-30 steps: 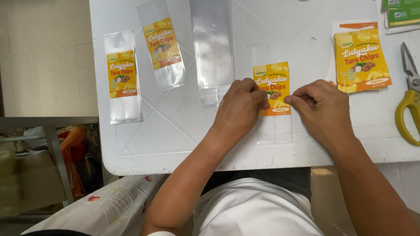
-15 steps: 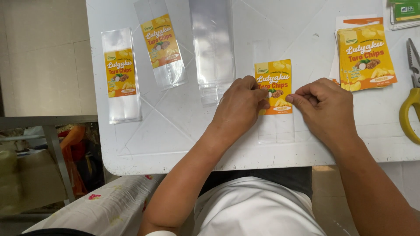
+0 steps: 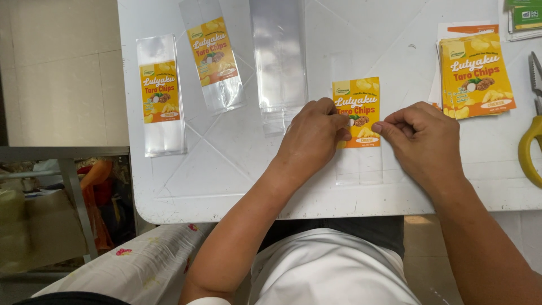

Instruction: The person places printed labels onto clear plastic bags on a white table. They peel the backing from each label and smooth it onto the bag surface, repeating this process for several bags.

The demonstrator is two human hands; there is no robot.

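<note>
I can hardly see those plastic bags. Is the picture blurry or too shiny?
Head view: sharp, evenly lit. The empty clear bag shows pale glare streaks. The hands cast only soft shadows on the white table. The dim room at left looks darker and less detailed.

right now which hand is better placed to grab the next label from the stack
Right. The right hand lies nearer the stack of yellow labels at the table's right side. The left hand presses the label on the clear bag, farther off.

Yellow-orange label (image 3: 357, 107); white table (image 3: 237, 164); yellow-handled scissors (image 3: 529, 147); clear bags (image 3: 279, 56).
</note>
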